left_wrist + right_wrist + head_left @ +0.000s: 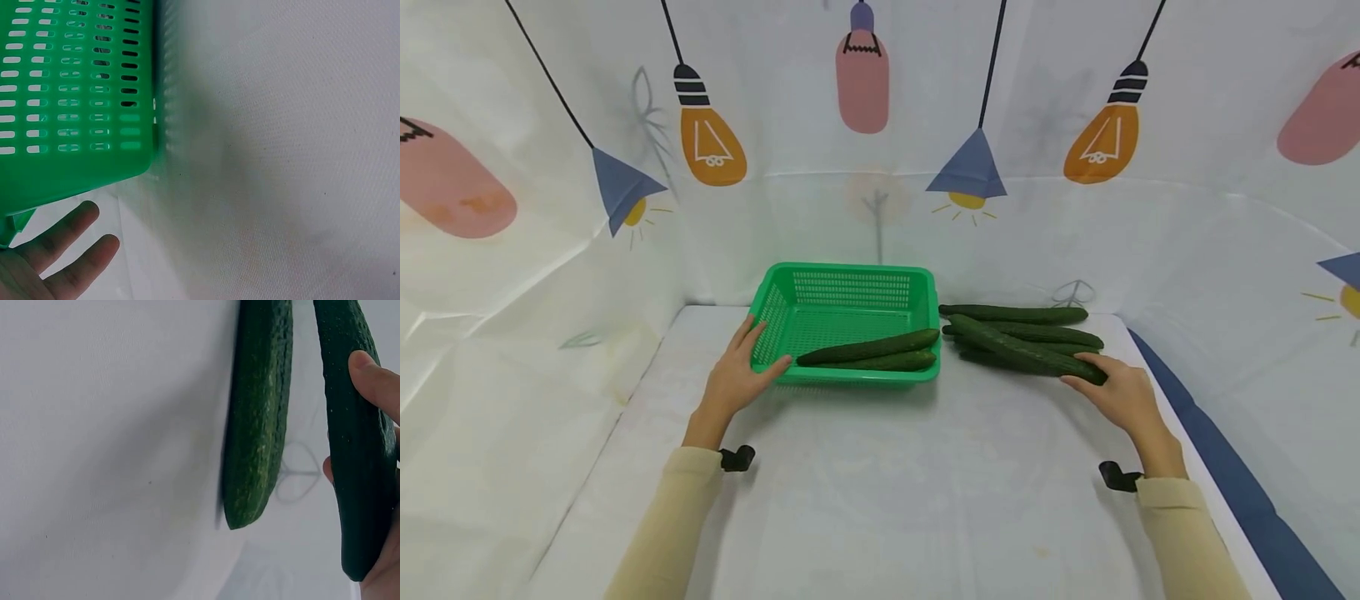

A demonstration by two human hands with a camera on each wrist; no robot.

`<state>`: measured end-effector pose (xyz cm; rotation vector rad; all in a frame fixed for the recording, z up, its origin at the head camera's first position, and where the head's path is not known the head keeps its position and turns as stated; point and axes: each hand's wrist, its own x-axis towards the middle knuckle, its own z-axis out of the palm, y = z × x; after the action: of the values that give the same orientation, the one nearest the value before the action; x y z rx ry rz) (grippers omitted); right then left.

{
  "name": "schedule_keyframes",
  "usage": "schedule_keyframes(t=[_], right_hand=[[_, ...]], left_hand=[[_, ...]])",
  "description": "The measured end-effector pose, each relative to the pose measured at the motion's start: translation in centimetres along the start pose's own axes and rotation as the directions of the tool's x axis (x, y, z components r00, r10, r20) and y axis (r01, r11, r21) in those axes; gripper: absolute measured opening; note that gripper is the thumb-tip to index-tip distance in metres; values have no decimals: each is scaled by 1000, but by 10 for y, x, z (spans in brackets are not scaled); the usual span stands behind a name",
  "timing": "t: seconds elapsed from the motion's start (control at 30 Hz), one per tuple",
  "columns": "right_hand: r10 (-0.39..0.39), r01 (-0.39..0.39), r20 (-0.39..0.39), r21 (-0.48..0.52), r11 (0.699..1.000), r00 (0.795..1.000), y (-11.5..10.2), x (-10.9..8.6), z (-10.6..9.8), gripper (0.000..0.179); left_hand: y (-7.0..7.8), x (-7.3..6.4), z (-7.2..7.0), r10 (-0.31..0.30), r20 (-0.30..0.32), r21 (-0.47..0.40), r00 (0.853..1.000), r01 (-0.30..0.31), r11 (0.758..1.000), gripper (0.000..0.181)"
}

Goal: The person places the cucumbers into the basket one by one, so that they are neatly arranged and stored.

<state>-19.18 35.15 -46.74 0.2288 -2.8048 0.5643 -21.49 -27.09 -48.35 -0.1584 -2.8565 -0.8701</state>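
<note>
My left hand (pixel 735 375) rests at the near left corner of a green plastic basket (pixel 842 268), thumb on the front rim and fingers along the left side. In the left wrist view, two of its fingers (pixel 72 225) reach out straight beside the basket's slotted wall. Two cucumbers (pixel 868 346) lie along the front of the basket's inside. On the right, my right hand (pixel 1123 390) grips the near end of a cucumber (pixel 350 437) with thumb and fingers around it. This cucumber slants over several other cucumbers (pixel 1037 333) on the table.
One cucumber (pixel 1011 314) lies at the back of the pile, near the wall. A white cloth (pixel 880 500) covers the table, and a patterned white curtain (pixel 805 208) hangs behind and at both sides. A dark blue strip (pixel 1217 450) runs along the table's right edge.
</note>
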Motion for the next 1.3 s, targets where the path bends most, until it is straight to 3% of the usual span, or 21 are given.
schedule_keyframes(t=[0.33,0.67,0.97,1.17,1.3], right_hand=[[30,-29,-21,23,999,999,1,4,-11,57],[13,-11,-19,71,997,1000,-16,18,-30,56],[-104,106,-33,53,993,994,-50,40,-37,55],[-257,259,-115,0,966,959,-68,59,-31,51],[-285,284,-98,-30,958,953,-80,70,-27,51]], left_hand=[[1,1,3,-40,-41,21,998,41,999,94],[1,-2,7,-44,-42,-17,998,43,999,94],[4,-1,8,-38,-37,-20,999,37,999,93],[5,1,8,-29,-37,-14,999,28,1000,93],[5,1,8,-35,-46,-15,998,34,999,93]])
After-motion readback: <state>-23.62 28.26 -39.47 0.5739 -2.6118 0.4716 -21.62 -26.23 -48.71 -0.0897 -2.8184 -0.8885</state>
